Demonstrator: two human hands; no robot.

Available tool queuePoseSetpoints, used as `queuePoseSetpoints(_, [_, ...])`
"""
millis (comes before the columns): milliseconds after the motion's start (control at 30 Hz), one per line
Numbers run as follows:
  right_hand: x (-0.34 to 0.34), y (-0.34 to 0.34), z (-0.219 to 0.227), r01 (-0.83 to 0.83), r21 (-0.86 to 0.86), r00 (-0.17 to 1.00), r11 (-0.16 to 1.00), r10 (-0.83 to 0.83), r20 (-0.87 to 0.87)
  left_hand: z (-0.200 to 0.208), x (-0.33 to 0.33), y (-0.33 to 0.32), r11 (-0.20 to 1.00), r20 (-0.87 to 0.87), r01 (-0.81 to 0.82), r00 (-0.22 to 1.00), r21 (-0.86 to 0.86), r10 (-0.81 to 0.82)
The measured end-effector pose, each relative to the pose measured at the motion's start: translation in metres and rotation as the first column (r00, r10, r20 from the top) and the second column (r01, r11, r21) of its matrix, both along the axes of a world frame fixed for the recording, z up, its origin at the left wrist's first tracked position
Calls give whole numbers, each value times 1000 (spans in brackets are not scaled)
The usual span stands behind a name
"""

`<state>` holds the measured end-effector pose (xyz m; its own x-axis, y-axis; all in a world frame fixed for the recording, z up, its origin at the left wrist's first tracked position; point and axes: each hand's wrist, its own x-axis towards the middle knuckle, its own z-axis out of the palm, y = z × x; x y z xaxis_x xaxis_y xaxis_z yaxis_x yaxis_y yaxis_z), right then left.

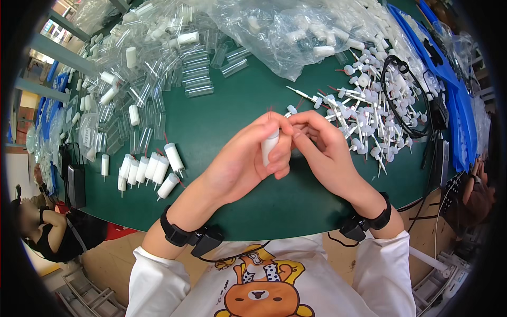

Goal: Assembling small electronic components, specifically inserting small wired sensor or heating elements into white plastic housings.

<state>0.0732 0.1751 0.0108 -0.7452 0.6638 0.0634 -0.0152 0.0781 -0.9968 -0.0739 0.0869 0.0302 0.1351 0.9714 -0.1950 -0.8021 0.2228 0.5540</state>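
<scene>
My left hand (235, 156) is closed around a small white plastic cylinder (270, 149), upright between thumb and fingers. A thin red wire shows faintly above its top. Against those fingertips, my right hand (328, 161) closes thumb and index finger in a pinch; whatever sits between them is too small or hidden to make out. To the left stands a group of finished-looking white cylinders (151, 168) with red wires and thin metal pins. Beyond my right hand lies a heap of white stems with round caps and red wires (364, 103).
Clear plastic tubes (196, 68) are piled at the back left, some with loose white cylinders among them. A large clear plastic bag (274, 37) covers the back middle. A black cable (390, 79) loops over the heap at right. Blue trays (454, 100) line the right edge.
</scene>
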Motion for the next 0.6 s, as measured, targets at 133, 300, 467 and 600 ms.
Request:
queuePoseSetpoints(133, [0, -1, 3, 1, 0, 1000, 1000, -1, 28, -6, -5, -1, 999, 41, 33, 999, 40, -35])
queuePoseSetpoints(300, [-1, -1, 1, 14, -12, 999, 1000, -13, 49, -8, -8, -1, 998, 14, -20, 1000, 54, 19])
queuePoseSetpoints(467, [-1, 0, 0, 11, 5, 1000, 1000, -11, 8, -8, -3, -1, 994, 191, 88, 977, 61, -98])
queuePoseSetpoints(600, [-1, -1, 2, 11, -16, 1000, 1000, -11, 17, -2, 5, -2, 999, 32, 21, 999, 38, -22])
